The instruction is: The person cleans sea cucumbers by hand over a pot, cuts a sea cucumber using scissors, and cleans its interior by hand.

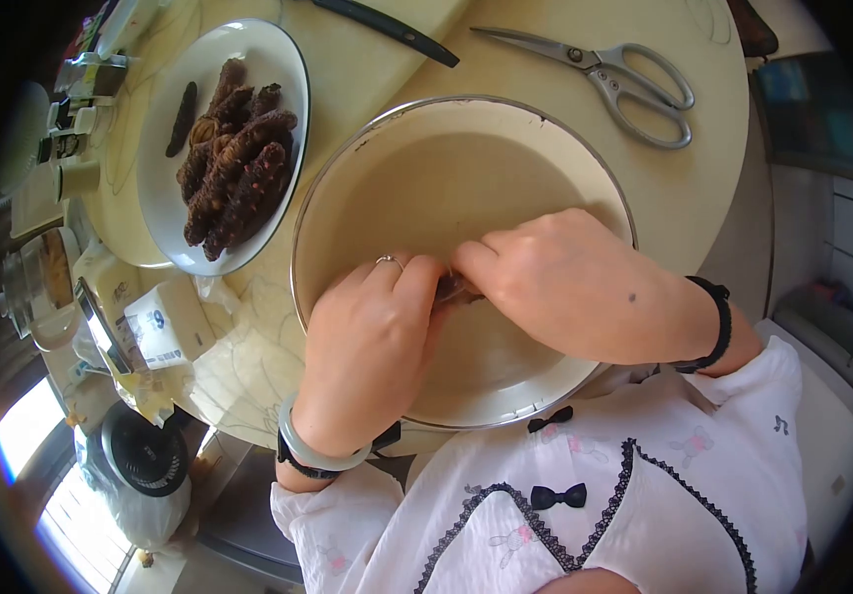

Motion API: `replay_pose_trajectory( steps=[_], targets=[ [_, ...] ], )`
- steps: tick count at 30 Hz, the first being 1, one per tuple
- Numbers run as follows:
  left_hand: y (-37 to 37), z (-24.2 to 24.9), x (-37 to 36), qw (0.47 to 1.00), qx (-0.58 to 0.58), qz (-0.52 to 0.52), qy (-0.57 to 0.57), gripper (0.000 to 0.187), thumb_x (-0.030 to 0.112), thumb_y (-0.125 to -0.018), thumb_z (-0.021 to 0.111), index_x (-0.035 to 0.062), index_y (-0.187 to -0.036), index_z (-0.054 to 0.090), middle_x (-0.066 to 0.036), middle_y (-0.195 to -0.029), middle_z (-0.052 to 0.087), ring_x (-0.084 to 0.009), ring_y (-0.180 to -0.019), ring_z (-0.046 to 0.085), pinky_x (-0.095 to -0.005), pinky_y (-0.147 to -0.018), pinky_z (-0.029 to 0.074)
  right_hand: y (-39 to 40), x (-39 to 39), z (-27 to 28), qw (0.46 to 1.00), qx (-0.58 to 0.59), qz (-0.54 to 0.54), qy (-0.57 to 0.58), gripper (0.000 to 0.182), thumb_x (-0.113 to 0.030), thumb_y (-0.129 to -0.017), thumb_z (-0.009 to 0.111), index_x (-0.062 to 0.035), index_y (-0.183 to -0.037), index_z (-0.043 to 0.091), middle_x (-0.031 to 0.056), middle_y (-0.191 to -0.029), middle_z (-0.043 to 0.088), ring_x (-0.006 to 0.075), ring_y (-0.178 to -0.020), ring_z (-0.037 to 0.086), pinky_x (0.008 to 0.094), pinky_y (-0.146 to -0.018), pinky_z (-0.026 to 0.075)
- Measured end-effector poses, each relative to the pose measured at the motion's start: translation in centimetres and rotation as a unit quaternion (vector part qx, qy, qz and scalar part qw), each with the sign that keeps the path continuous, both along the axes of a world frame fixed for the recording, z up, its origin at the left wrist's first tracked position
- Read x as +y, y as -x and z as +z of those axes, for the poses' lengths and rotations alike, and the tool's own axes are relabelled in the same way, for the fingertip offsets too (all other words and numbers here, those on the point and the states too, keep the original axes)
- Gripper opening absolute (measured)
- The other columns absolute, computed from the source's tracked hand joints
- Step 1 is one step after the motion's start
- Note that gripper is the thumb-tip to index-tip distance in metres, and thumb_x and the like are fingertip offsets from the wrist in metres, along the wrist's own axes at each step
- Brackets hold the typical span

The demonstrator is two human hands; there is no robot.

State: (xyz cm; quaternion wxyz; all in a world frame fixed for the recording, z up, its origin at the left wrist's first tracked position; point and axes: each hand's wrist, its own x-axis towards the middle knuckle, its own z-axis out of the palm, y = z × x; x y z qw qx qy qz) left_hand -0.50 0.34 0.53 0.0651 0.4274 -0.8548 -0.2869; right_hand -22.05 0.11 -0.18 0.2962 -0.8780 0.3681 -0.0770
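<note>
Over the wide cream enamel basin [377, 148], which holds clear water, my two hands meet close together. Between their fingertips shows a bit of a dark brown sea cucumber [453, 289], mostly hidden by the fingers. My left hand [372, 317], with a ring and a pale bangle, is closed on its left side. My right hand [555, 282], a black band at its wrist, pinches it from the right. To the left, a white plate [164, 213] carries several dark, bumpy sea cucumbers [238, 163], one lying apart at its left.
Metal scissors [609, 79] lie open beyond the basin at the right. A black-handled knife [387, 30] rests on a cutting board [347, 79] at the back. A tissue pack [169, 322], a phone [100, 317] and jars crowd the table's left edge.
</note>
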Motion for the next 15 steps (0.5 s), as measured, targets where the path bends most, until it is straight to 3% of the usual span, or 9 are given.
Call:
replay_pose_trajectory(
  steps=[3, 5, 9, 11, 15],
  targets=[
    [0.1, 0.1, 0.0, 0.999, -0.012, -0.002, 0.033, 0.020, 0.010, -0.083, 0.071, 0.0062, -0.101, 0.063, -0.011, -0.087, 0.062, -0.0328, -0.082, 0.063, -0.0432, -0.070, 0.050, -0.1, 0.0, 0.2, 0.999, 0.035, 0.001, -0.013, 0.013, -0.006, -0.082, 0.065, 0.0007, -0.091, 0.059, 0.0152, -0.082, 0.067, 0.0300, -0.075, 0.071, 0.0360, -0.065, 0.056],
    [0.1, 0.1, -0.1, 0.999, 0.040, 0.024, 0.014, 0.019, 0.009, -0.083, 0.073, 0.0058, -0.099, 0.064, -0.012, -0.085, 0.062, -0.0326, -0.079, 0.063, -0.0429, -0.068, 0.050, -0.1, 0.2, -0.2, 0.996, -0.043, -0.076, -0.034, 0.014, -0.010, -0.089, 0.066, -0.0030, -0.101, 0.061, 0.0118, -0.086, 0.067, 0.0307, -0.078, 0.068, 0.0386, -0.067, 0.054],
    [0.0, 0.4, -0.4, 0.992, 0.112, 0.044, -0.032, 0.019, 0.004, -0.081, 0.073, 0.0038, -0.098, 0.064, -0.013, -0.084, 0.063, -0.0328, -0.075, 0.063, -0.0413, -0.065, 0.050, 0.0, 0.1, 0.0, 0.983, -0.134, -0.113, -0.056, 0.020, -0.014, -0.090, 0.070, -0.0035, -0.104, 0.063, 0.0112, -0.090, 0.068, 0.0300, -0.080, 0.067, 0.0383, -0.068, 0.053],
    [-0.3, 0.8, -0.7, 0.979, 0.178, 0.053, -0.085, 0.020, -0.001, -0.080, 0.072, 0.0014, -0.098, 0.065, -0.013, -0.083, 0.063, -0.0335, -0.072, 0.061, -0.0396, -0.063, 0.048, 0.3, -0.3, 0.5, 0.972, -0.169, -0.102, -0.130, 0.023, -0.015, -0.089, 0.072, -0.0027, -0.107, 0.063, 0.0115, -0.094, 0.068, 0.0298, -0.082, 0.067, 0.0382, -0.070, 0.052],
    [-0.7, 1.2, -1.1, 0.981, 0.169, 0.029, -0.096, 0.019, -0.003, -0.081, 0.070, -0.0005, -0.099, 0.067, -0.013, -0.081, 0.063, -0.0316, -0.069, 0.060, -0.0376, -0.062, 0.047, 0.6, -0.9, 0.7, 0.958, -0.193, -0.111, -0.179, 0.019, -0.016, -0.090, 0.070, -0.0007, -0.099, 0.064, 0.0157, -0.091, 0.070, 0.0345, -0.085, 0.068, 0.0427, -0.074, 0.054]
  ],
)
